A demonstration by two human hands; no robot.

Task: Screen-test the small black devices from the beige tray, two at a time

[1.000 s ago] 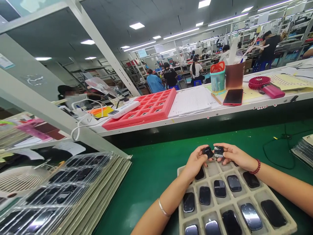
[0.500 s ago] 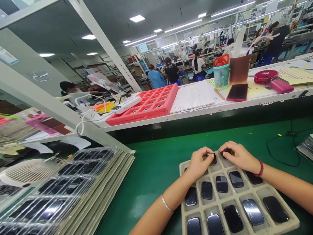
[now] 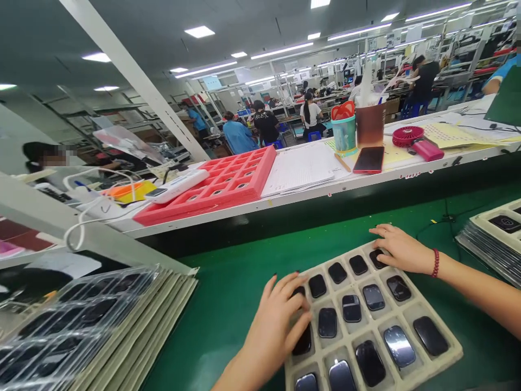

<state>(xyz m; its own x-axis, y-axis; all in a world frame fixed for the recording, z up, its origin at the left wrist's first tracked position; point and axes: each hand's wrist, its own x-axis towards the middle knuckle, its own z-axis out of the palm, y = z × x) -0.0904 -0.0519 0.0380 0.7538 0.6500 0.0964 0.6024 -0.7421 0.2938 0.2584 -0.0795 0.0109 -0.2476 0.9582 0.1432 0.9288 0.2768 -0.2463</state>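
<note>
A beige moulded tray (image 3: 423, 374) lies on the green bench, its pockets holding dark, glossy, rounded-rectangle pieces that look like watch screens. My left hand (image 3: 277, 320) spreads its fingers over the tray's left edge, partly covering the pieces there, such as a dark piece (image 3: 303, 343) below the fingers. At the far right corner is my right hand (image 3: 401, 248), fingers stretched out past the rim and thumb beside a corner piece (image 3: 376, 259). Neither hand grips anything. Between them, dark pieces (image 3: 337, 272) sit in the back-row pockets.
On the left stand stacked trays (image 3: 134, 326) with clear covers over dark pieces. Another tray stack (image 3: 499, 228) is at the right. A raised shelf (image 3: 301, 191) carries a red foam tray (image 3: 244, 190), papers (image 3: 301, 171), a phone (image 3: 368, 160) and a small fan (image 3: 408, 137). People sit farther back.
My hands have moved apart from the middle of the back row, the left to the tray's left edge, the right to its far corner. Both fingertip grips have opened. The view has shifted right.
</note>
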